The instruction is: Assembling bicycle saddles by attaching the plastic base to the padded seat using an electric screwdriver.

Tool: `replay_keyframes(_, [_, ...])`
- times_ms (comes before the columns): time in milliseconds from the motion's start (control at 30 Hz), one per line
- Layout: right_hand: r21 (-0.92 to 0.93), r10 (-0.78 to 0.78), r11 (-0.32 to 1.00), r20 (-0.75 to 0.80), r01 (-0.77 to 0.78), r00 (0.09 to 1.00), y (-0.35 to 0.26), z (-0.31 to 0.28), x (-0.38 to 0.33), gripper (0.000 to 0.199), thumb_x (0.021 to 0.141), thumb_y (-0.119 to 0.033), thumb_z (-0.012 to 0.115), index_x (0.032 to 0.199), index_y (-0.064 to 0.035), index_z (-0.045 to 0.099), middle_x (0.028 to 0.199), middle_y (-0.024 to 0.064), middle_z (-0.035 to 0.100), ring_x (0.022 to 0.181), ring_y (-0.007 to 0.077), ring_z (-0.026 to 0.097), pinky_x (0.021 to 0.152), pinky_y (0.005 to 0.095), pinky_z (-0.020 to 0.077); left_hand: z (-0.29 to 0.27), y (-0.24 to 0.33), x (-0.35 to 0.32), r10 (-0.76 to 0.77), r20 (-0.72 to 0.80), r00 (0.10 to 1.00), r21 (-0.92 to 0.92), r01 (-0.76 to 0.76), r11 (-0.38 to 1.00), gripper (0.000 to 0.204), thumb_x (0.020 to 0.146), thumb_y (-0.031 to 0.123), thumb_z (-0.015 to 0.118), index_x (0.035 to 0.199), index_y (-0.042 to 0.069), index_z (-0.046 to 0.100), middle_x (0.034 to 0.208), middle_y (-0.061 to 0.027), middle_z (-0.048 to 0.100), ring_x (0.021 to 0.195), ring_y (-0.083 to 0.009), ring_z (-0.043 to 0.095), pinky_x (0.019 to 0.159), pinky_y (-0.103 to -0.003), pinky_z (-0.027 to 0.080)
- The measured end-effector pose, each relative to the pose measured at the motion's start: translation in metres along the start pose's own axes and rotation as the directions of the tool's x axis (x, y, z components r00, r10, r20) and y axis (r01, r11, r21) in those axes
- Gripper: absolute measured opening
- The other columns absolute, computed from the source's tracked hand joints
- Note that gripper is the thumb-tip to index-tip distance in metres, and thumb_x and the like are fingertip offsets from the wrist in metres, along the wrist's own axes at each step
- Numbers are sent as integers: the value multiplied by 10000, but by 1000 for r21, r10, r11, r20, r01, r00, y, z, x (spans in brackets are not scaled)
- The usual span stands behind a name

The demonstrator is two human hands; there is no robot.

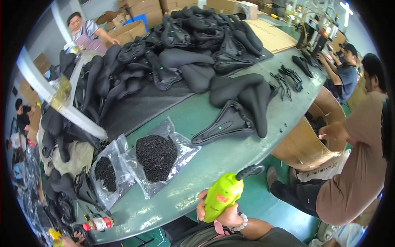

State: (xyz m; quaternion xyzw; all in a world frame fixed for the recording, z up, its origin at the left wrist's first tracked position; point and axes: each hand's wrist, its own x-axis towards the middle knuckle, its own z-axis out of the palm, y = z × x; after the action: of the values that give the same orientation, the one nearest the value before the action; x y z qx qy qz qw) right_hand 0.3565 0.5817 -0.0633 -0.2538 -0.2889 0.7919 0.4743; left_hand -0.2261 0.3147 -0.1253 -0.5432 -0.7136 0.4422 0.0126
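My right hand (230,218), with a white bead bracelet on its wrist, grips a lime-green, rounded object (223,194) at the table's near edge. An orange label marks its side, and a black, bent piece (250,172) sticks out of its top; its exact kind is unclear. Fingers also show along its left side, seemingly of the same hand. My left hand is not in view. Beyond the object, black bicycle saddles (236,91) lie on the green table (185,164), one with its underside up (226,123). Left of them are two clear bags (156,154) of small black parts.
Many saddles (181,35) are heaped at the back. A white metal post (61,105) stands at left. A red-capped bottle (98,224) lies at the near left, beside another hand (68,241). Right, a person (354,156) reaches into a large cardboard drum (304,144).
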Motion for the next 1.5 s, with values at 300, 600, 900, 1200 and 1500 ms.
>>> replay_keyframes(300, [-36,-80,996,20,80,997,-7,-10,-7,1132,647,-926,473,1256,28,430,757,131,586,665,209,579,611,324,467,-53,37,17,284,-75,956,-229,-294,928,264,868,238,655,1031,32,622,980,-138,655,912,-275,610,781,-369,473])
replay_keyframes(600, [60,-164,986,121,157,979,-2,-23,-4,981,787,-761,558,1303,61,410,903,154,589,673,213,582,608,329,472,-103,87,15,581,-142,801,-413,-582,701,239,882,257,644,979,39,642,946,-123,664,879,-261,620,743,-360,482])
replay_keyframes(900, [63,-131,990,112,125,985,-6,-26,0,1025,755,-814,526,1300,47,410,845,150,588,657,207,578,602,319,468,-139,153,-32,708,-262,656,-615,-679,401,235,895,277,634,928,46,662,911,-109,672,845,-248,630,705,-352,491])
replay_keyframes(1200, [170,-68,984,133,45,989,-33,-118,18,960,834,-821,320,1260,30,445,753,122,582,590,202,567,578,326,478,-346,207,-4,-67,-483,873,-859,-457,231,316,774,-21,678,1080,-18,601,924,-109,680,885,-205,641,732,-397,528])
replay_keyframes(1500, [399,-25,916,-21,31,999,-35,-177,35,886,889,-784,203,1203,-3,482,714,89,533,562,196,514,561,335,455,-549,380,150,204,-916,345,-221,-860,461,744,711,179,792,1333,-31,443,1312,-225,527,1251,-399,473,1041,-470,388])
